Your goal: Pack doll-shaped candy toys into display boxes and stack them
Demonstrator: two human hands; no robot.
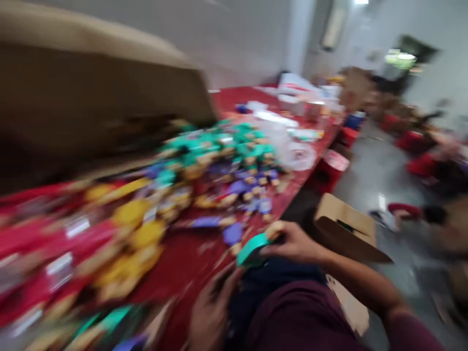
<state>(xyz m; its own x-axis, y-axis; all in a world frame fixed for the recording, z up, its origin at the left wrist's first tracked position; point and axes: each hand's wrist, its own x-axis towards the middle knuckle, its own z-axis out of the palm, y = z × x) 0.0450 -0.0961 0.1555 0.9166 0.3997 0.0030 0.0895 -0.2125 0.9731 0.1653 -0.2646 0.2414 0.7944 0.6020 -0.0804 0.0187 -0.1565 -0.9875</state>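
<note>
Green piece (253, 248) with a tan end, held in the right hand (294, 243).
Pink packs (25, 248) lie on the left, a big brown box (91, 87) behind them, then yellow pieces (148, 234) on the red table (183, 265). The left hand (210, 304) is near, by the green piece, too blurry to tell if it holds anything. A heap of green things (226, 141) sits farther off. The right hand pinches the tan end by the table's edge. A light tan box (343, 214) is on the right.

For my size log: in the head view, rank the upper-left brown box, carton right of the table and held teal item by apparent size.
1. Brown box
2. Carton
3. Teal item
Nearness may enlarge the brown box.
</note>
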